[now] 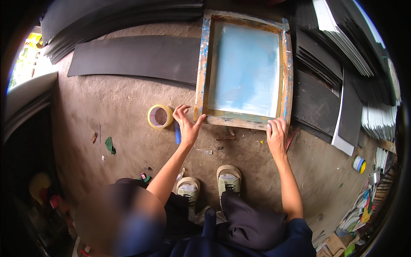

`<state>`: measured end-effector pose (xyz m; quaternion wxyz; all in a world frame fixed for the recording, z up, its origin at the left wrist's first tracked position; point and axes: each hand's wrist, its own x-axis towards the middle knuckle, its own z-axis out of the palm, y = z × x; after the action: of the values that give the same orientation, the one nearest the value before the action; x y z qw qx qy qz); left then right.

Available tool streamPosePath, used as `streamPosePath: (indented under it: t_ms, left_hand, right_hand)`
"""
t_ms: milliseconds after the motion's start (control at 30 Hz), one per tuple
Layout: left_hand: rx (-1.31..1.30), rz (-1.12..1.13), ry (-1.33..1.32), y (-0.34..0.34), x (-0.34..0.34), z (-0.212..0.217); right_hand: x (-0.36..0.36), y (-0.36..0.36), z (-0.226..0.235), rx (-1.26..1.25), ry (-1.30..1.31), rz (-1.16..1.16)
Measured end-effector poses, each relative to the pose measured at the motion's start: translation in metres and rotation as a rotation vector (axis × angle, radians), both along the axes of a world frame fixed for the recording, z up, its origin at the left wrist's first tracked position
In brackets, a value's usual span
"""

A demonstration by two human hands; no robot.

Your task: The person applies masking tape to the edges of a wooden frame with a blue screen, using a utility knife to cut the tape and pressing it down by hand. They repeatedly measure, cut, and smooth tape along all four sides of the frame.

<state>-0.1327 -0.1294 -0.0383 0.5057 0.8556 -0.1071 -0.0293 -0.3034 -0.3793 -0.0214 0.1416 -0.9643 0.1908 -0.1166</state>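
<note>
A wooden screen printing frame (287, 92) with paint-stained bars and pale blue mesh (246, 68) lies in front of me. My left hand (188, 127) is at its near left corner, fingers spread out beside the frame and the thumb tip touching the corner. At the near right corner, my right hand (277, 136) has its fingers closed over the bar. A roll of yellowish tape (150, 116) lies flat on the floor just left of my left hand. Partly hidden behind that hand is a thin blue strip (177, 133).
Long black sheets (132, 55) lie beyond and left of the frame. Stacks of black and white sheets (346, 38) stand along the right, near a small blue and yellow tin (359, 164). A green scrap (110, 145) lies on the concrete floor (94, 111). My shoes (228, 179) are close below.
</note>
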Motion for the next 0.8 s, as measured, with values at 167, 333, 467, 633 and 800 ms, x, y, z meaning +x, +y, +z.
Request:
streamPosePath:
  t_ms: [167,333,467,633,800]
  left_hand:
    - [-0.25,-0.018,0.561,0.003,-0.002,-0.015]
    - [-0.395,-0.05,0.602,0.003,0.001,-0.018]
    - [-0.477,-0.054,0.651,0.008,0.002,-0.024]
    - [-0.391,-0.095,0.639,0.01,0.005,-0.026]
    - [-0.413,-0.11,0.691,0.008,0.012,-0.018]
  right_hand:
    - [0.041,0.048,-0.023,0.242,-0.003,0.077]
    - [0.104,0.111,-0.021,0.29,-0.03,0.278]
    - [0.125,0.131,-0.013,0.352,-0.054,0.341]
    - [0.133,0.14,-0.011,0.212,0.114,0.453]
    - [0.129,0.137,-0.013,0.167,0.126,0.487]
